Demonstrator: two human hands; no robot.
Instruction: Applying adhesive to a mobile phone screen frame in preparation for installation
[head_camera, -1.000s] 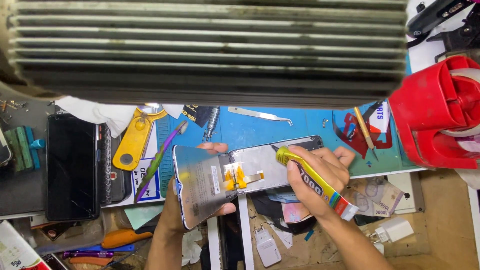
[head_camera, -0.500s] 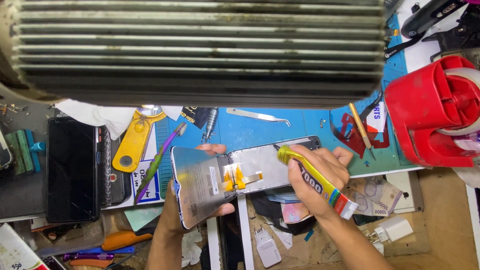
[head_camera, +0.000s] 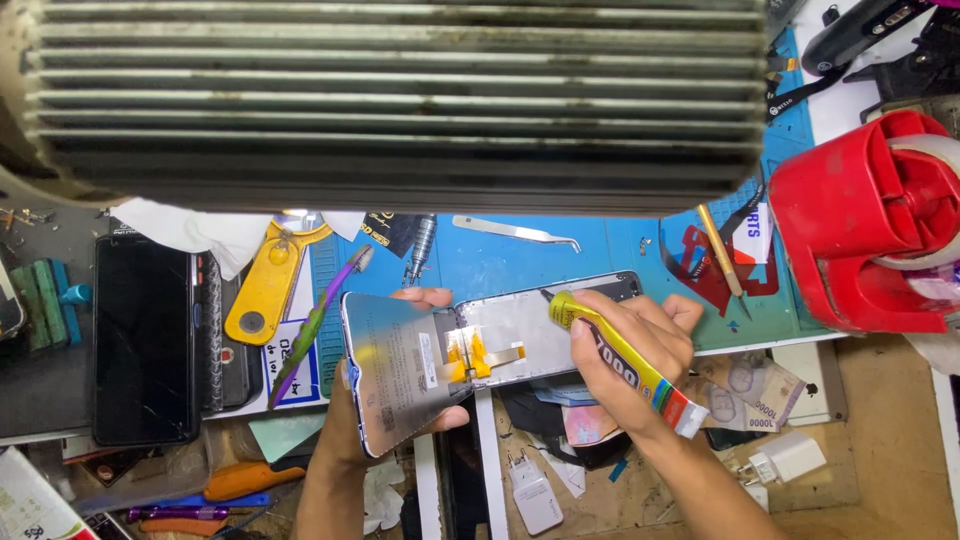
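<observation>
Left of the blue mat (head_camera: 600, 250), a dark phone (head_camera: 145, 340) is laid flat on the table, and a yellow tool (head_camera: 265, 285) and a purple-handled brush (head_camera: 315, 325) are seen between that phone and the mat's left edge. Over the mat's near edge, a silver screen panel (head_camera: 395, 370) is gripped by the left hand (head_camera: 350, 425), the fingers being wrapped round its far and near edges. This panel is joined by an orange ribbon cable (head_camera: 475, 355) to a phone frame (head_camera: 540, 325), which is lying on the mat's near part. A yellow glue tube (head_camera: 620, 362) is clamped in the closed right hand (head_camera: 625, 350), and its nozzle is held at the frame's far edge. Metal tweezers (head_camera: 515, 232) are laid on the mat's far side. Just beyond the mat's right edge, a red tape dispenser (head_camera: 865, 220) is placed, and banknotes (head_camera: 750, 385) are spread just nearer than the mat's right corner.
</observation>
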